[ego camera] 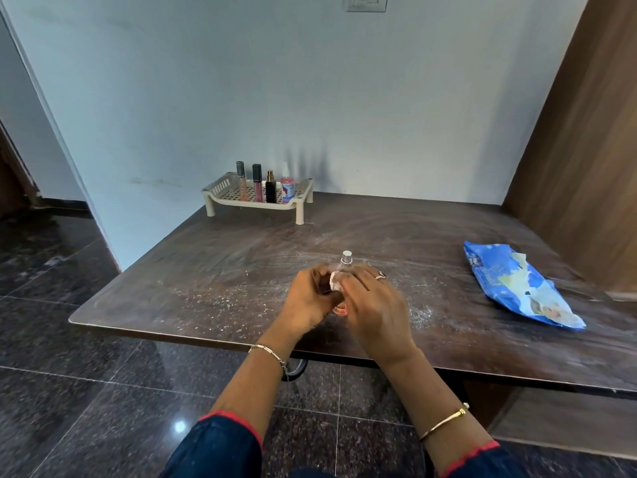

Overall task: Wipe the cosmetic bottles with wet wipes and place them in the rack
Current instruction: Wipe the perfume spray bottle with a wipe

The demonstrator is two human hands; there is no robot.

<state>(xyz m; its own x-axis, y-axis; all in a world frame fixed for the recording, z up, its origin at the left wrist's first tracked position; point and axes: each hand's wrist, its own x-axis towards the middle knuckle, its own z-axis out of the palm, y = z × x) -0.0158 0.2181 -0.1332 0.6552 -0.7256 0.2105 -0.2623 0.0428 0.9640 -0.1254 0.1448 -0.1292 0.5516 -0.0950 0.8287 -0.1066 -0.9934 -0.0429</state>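
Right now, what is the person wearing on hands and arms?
Left hand: a thin silver chain bracelet at the wrist. Right hand: a ring on one finger, a thin gold bangle on the forearm. Left sleeve and right sleeve are dark blue with red edging.

nothing here reads clearly to me. the blue wipes pack [517,284] on my right carries small white lettering at its far corner, perhaps "mee", too blurred to be sure. the pink bottle [287,186] in the rack [220,188] has a printed label, too small to read.
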